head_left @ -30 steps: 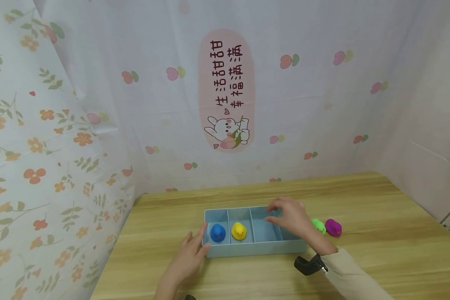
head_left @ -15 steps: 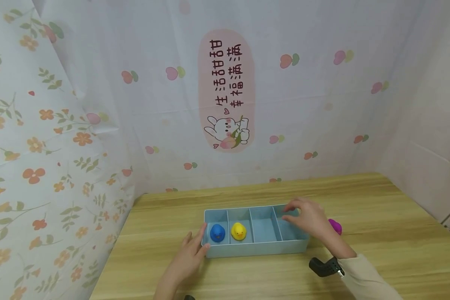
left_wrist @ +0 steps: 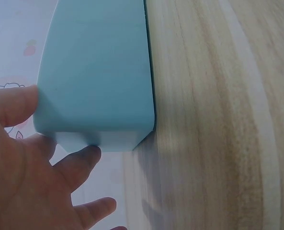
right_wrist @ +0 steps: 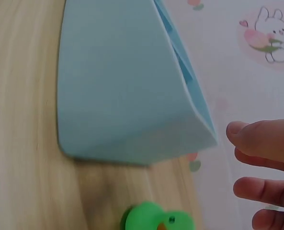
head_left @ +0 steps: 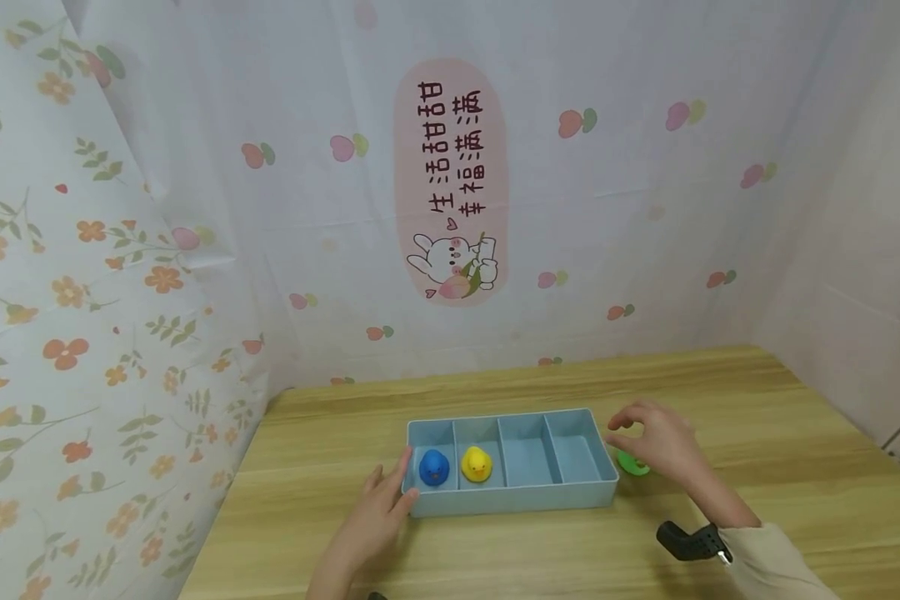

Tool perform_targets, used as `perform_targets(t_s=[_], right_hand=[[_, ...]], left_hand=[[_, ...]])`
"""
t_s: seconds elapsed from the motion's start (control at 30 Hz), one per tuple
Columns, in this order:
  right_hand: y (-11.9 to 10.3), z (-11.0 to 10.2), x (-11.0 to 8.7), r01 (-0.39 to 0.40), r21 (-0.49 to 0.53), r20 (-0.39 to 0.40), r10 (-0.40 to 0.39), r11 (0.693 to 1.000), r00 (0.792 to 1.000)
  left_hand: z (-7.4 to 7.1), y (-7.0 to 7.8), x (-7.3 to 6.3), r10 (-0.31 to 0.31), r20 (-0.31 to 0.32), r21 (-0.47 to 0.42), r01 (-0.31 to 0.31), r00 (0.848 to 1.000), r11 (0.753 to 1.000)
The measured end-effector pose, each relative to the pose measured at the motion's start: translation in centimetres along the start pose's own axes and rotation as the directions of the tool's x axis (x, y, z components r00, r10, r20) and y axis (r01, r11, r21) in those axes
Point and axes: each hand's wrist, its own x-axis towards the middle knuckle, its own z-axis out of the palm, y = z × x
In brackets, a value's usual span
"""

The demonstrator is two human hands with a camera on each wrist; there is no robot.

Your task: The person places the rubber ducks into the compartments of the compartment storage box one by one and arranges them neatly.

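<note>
A light-blue box (head_left: 517,500) with several compartments in a row stands on the table. The blue rubber duck (head_left: 434,468) sits in its leftmost compartment, and the yellow rubber duck (head_left: 477,464) in the one beside it. My left hand (head_left: 371,517) touches the box's left end, its fingertips resting against the end wall and near the rim. Just past the right end, my right hand (head_left: 663,442) hovers, thumb and forefinger apart with nothing between them. Under it lies a green rubber duck (right_wrist: 158,218), partly covered by the hand in the head view. The purple duck is hidden.
The two right-hand compartments (head_left: 581,454) hold no ducks. Wood-grain table (head_left: 510,550) surrounds the box. Behind the table hangs a printed white curtain (head_left: 615,208), and a floral one (head_left: 82,350) hangs along the left side.
My right hand has moved rightward from above the box to over the green duck, and now blocks the purple duck from view. The left hand and box stay put.
</note>
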Motion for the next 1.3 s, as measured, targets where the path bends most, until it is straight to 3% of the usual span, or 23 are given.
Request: perform_targets(t_s=[0.47, 0.73, 1.03, 1.3], right_hand=[[2.4, -1.2, -1.4, -0.049, 0.004, -0.030, 0.050, 0.999, 0.998], [4.3, -1.8, -2.0, -0.039, 0.015, 0.002, 0.039, 0.999, 0.999], [6.3, -2.2, -2.5, -0.082, 0.010, 0.080, 0.081, 0.997, 0.993], [7.5, -1.3, -2.8, -0.034, 0.051, 0.119, 0.028, 0.998, 0.993]], left_hand=[[-0.2, 0.2, -0.3, -0.016, -0.011, -0.012, 0.016, 1.000, 1.000], [-0.2, 0.0, -0.2, -0.034, 0.011, -0.008, 0.034, 0.999, 0.999], [-0.1, -0.3, 0.1, -0.033, 0.006, 0.003, 0.033, 0.999, 0.999], [-0.3, 0.0, 0.0, -0.047, 0.021, 0.002, 0.047, 0.999, 0.999]])
